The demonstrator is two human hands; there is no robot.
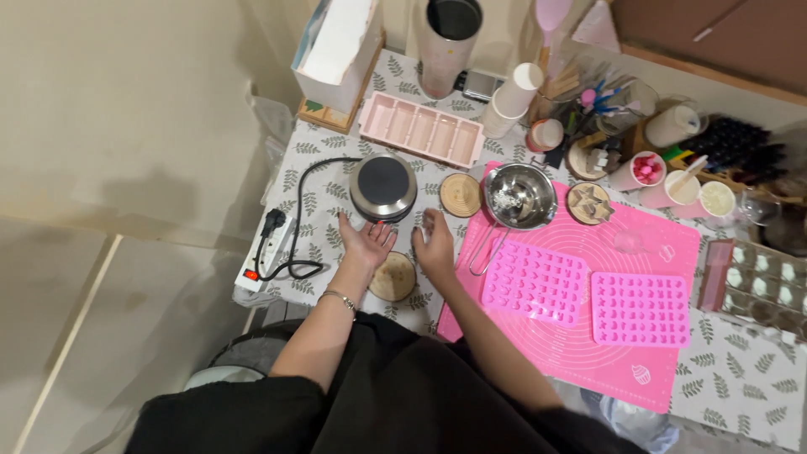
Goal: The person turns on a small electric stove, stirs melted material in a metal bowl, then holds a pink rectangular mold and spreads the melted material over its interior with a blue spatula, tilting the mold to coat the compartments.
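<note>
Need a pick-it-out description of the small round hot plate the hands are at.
Start at the big pink silicone mat on the leaf-print tablecloth and look past its left edge. There, just beyond the left hand and right hand, sits the hot plate. It is round with a dark flat top, a silver rim and a black cord, unlike the wooden coasters and the steel bowl beside it.

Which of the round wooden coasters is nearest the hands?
The round wooden coaster at the table's near edge, lying between the left hand and right hand; the other coaster lies beyond them.
</note>
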